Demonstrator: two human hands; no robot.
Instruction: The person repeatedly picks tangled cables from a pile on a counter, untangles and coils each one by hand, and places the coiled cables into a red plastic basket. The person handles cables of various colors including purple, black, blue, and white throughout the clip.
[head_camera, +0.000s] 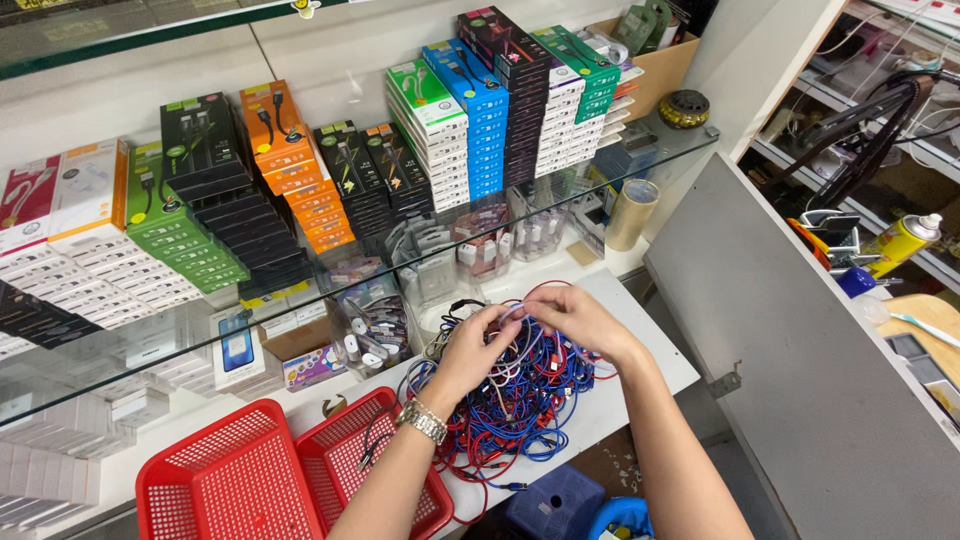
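A tangled heap of blue, red and white cables (525, 405) lies on the white counter (640, 310). My left hand (470, 350), with a metal watch on its wrist, pinches a white cable at the top of the heap. My right hand (575, 318) holds the same white cable just to the right, fingertips nearly touching the left hand's. Both hands hover over the heap's upper part.
Two red plastic baskets (235, 480) sit at the lower left; one holds a dark cable. A glass shelf (330, 270) above carries rows of coloured cable boxes (480, 100). A tape roll (632, 213) stands at the shelf's right end. A grey panel (800, 340) flanks the right.
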